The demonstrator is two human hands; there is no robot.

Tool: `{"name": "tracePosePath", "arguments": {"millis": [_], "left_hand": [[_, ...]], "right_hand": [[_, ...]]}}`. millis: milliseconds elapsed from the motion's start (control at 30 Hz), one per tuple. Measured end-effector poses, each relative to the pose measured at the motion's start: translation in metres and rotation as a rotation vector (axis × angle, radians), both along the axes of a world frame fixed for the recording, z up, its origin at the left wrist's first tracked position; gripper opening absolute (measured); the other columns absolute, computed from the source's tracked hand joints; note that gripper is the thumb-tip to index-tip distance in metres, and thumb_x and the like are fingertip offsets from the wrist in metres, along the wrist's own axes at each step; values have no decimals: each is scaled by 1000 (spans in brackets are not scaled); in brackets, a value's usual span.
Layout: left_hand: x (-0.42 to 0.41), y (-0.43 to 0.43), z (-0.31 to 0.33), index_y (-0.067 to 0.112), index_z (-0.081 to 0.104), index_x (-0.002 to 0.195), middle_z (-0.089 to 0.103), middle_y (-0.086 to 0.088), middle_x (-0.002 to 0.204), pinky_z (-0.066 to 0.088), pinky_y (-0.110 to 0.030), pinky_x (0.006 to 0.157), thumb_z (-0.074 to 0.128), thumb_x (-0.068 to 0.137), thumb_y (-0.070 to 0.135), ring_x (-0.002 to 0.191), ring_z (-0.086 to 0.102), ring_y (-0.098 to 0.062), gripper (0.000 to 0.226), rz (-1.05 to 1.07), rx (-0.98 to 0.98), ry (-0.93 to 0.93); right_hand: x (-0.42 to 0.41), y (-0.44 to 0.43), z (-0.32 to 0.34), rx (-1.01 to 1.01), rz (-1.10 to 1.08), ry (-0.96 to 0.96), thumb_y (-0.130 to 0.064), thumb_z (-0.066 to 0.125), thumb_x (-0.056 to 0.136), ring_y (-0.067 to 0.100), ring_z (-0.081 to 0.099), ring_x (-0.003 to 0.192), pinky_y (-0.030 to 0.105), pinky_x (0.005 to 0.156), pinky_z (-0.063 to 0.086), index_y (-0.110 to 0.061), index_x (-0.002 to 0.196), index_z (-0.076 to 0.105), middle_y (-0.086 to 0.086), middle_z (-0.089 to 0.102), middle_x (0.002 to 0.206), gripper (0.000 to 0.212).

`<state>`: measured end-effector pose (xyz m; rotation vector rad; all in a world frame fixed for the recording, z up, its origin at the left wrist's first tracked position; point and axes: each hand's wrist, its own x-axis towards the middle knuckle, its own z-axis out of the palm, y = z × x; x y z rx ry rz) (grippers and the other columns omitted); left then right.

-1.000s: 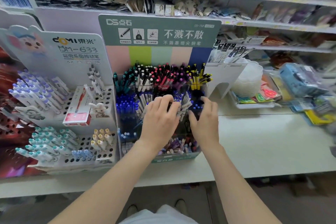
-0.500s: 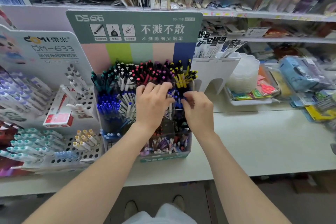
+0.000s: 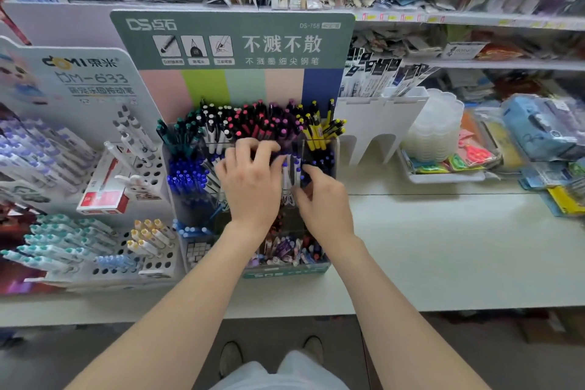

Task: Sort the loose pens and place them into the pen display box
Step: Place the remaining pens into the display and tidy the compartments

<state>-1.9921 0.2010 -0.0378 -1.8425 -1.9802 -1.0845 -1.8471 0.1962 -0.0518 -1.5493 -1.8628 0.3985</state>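
Note:
The pen display box (image 3: 285,272) with a green header stands on the counter, its compartments packed with upright pens: dark ones at the back, blue pens (image 3: 186,177) at the left, yellow pens (image 3: 319,133) at the back right. My left hand (image 3: 250,187) lies over the middle row, fingers curled down round a bunch of pens. Beside it, my right hand (image 3: 323,199) pinches a few white pens (image 3: 292,172) that stand between the two hands. The hands hide the lower ends of these pens.
A white perforated pen stand (image 3: 104,266) with a red box (image 3: 104,196) on it touches the display box's left side. To the right are a white card holder (image 3: 376,123), stacked clear trays (image 3: 437,130) and blue packs (image 3: 544,127). White counter (image 3: 443,247) stretches right.
My left hand's fingers have curled down onto the pens. My right hand has shifted left toward it and now pinches white pens between the two hands.

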Motion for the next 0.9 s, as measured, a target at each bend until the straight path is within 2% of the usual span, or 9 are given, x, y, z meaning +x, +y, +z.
{"name": "tracePosePath", "arguments": {"millis": [100,200,367,467,533,633,700,800,900], "left_hand": [[-5,-2,2,25,75,106,60,0,114,37,-44,87,61,106,34,102,53,-26,17,-87,5,35],[-13,-14,0,20,72,110,59,-2,118,37,-44,95,66,95,27,111,52,-27,17,-145,23,-20],[-18,-20,-12,23,68,107,55,-5,121,33,-46,98,80,89,47,115,46,-29,32,-93,-45,44],[-18,-24,-11,20,66,116,55,-5,122,34,-44,98,77,94,42,115,45,-27,33,-67,-31,-13],[-25,-32,-8,17,65,117,55,-6,121,36,-43,96,74,97,31,113,48,-28,26,-107,13,-35],[-47,-49,-7,8,65,104,56,-7,106,42,-33,89,71,93,5,99,52,-26,13,-178,73,-107],[-58,-62,-9,6,63,99,54,-4,99,43,-21,76,68,92,-1,85,51,-16,11,-230,19,-194],[-66,-78,-19,11,64,98,56,3,98,49,-25,59,68,89,2,74,53,-11,13,-257,-98,-148],[-73,-84,-33,15,67,104,58,5,101,54,-35,68,67,83,7,84,57,-14,22,-303,-231,-103]], "right_hand": [[-5,14,7,59,7,31,-26,68,103,18,68,87,38,83,59,-16,131,70,2,75,100,30],[-4,19,12,54,95,21,-21,65,105,22,68,98,36,87,57,-13,137,67,6,73,111,33],[7,7,4,105,19,80,-16,72,100,12,65,86,26,82,56,-16,137,62,-2,71,101,38],[2,1,0,158,134,40,-14,64,106,15,66,94,36,86,59,-12,130,70,2,72,109,26],[-2,-5,-1,190,158,57,-10,60,106,14,66,103,28,92,57,-9,135,67,4,71,118,30],[-2,-18,-3,258,110,150,-2,64,99,11,62,87,24,78,55,-10,118,71,0,65,105,21],[-3,-28,-12,165,196,101,-1,65,94,11,62,80,31,75,57,-11,113,72,-2,66,98,23],[-14,-43,-26,-202,219,9,4,60,88,20,64,106,43,95,56,-11,138,61,5,65,123,53],[-29,-51,-34,-419,216,9,-11,70,83,25,50,133,40,111,47,-11,158,32,8,46,149,83]]}}
